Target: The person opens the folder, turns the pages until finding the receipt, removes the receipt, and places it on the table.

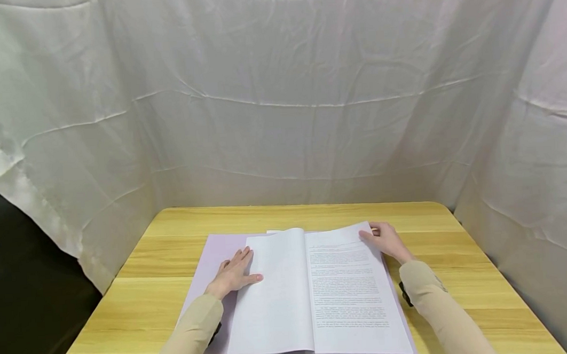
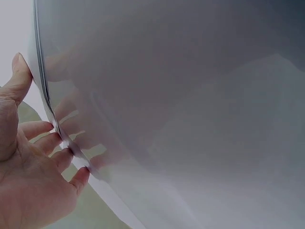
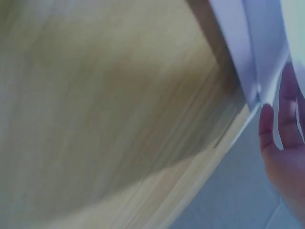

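Note:
A bound paper document lies open on a lilac folder, its left side blank and its right page printed with lines of text. My left hand rests at the outer edge of the left pages, fingers spread, thumb over the paper. In the left wrist view, the left fingertips touch along the edge of a glossy surface that mirrors them. At the upper right corner of the printed page, my right hand pinches the lifted sheet, thumb on top. The right wrist view shows the right fingers partly behind paper.
Everything lies on a light wooden table. Pale grey curtains hang behind it and at both sides. A black area shows at the far left. A small white paper edge sticks out behind the document's top.

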{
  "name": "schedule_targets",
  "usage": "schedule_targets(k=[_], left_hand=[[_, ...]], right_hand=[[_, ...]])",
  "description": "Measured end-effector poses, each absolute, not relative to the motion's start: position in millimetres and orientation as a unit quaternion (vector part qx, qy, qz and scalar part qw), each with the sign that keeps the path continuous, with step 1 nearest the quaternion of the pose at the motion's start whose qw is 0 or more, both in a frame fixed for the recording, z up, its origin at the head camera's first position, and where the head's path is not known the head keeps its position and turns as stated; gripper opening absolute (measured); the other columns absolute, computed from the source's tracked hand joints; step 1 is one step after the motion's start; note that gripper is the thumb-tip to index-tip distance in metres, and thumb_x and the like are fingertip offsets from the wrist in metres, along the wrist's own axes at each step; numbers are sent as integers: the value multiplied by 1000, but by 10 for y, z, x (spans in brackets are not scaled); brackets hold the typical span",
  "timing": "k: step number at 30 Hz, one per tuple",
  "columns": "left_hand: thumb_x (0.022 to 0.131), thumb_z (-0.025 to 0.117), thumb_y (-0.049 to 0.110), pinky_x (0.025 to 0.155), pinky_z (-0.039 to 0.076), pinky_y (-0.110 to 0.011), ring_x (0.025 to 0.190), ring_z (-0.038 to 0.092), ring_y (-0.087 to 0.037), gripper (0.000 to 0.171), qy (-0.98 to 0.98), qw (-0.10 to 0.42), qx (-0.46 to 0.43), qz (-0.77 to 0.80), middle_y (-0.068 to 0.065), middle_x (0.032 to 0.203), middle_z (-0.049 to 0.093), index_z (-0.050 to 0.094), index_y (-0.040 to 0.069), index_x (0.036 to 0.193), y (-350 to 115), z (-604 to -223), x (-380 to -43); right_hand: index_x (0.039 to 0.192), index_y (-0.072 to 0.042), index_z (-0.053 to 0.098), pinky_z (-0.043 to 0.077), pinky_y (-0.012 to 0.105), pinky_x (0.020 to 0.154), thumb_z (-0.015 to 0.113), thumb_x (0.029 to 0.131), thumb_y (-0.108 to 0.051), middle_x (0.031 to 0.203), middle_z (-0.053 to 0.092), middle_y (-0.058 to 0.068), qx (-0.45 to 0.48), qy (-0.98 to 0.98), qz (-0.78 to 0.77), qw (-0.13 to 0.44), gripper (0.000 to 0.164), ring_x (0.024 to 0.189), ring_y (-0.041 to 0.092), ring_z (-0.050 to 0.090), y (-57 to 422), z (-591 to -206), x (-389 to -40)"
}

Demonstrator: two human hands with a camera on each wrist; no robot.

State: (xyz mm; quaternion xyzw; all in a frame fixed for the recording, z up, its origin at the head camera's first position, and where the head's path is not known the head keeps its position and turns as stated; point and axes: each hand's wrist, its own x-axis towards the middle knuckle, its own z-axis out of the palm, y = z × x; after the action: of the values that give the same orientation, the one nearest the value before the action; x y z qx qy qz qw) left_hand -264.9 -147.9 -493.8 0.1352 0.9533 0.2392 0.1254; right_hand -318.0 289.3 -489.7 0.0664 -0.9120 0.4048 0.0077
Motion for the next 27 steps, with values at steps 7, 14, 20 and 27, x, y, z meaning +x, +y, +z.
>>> schedule_targets(k=[7, 14, 20, 27], left_hand=[[95, 67, 43, 122, 18, -65, 155, 18, -42, 87, 953, 123, 138, 240, -19, 168, 20, 27, -2, 157, -1499, -4959, -2664], [94, 68, 42, 121, 17, -67, 155, 19, -42, 87, 953, 112, 142, 242, -19, 168, 21, 28, -2, 157, -1519, -4968, -2654], [94, 68, 43, 122, 18, -65, 156, 19, -40, 86, 954, 103, 146, 240, -18, 168, 22, 29, 0, 157, -1532, -4972, -2649], [95, 67, 43, 122, 17, -66, 156, 17, -40, 85, 950, 101, 154, 251, -18, 168, 20, 28, 1, 158, -1539, -4979, -2658]], right_hand=[[146, 7, 43, 61, 32, 64, 64, 99, -24, 109, 72, 29, 63, -872, 479, -84, 60, 78, 20, 74, 2905, -4832, -3081], [153, -1, 36, 64, 40, 67, 65, 99, -24, 111, 74, 25, 88, -825, 534, -160, 66, 80, 26, 76, 2940, -4756, -2909], [154, -3, 32, 64, 42, 72, 61, 101, -21, 116, 72, 26, 137, -799, 551, -199, 63, 86, 29, 77, 2949, -4742, -2810], [155, -4, 29, 63, 43, 81, 53, 105, -19, 127, 64, 30, 179, -765, 576, -225, 57, 97, 31, 75, 2936, -4704, -2711]])
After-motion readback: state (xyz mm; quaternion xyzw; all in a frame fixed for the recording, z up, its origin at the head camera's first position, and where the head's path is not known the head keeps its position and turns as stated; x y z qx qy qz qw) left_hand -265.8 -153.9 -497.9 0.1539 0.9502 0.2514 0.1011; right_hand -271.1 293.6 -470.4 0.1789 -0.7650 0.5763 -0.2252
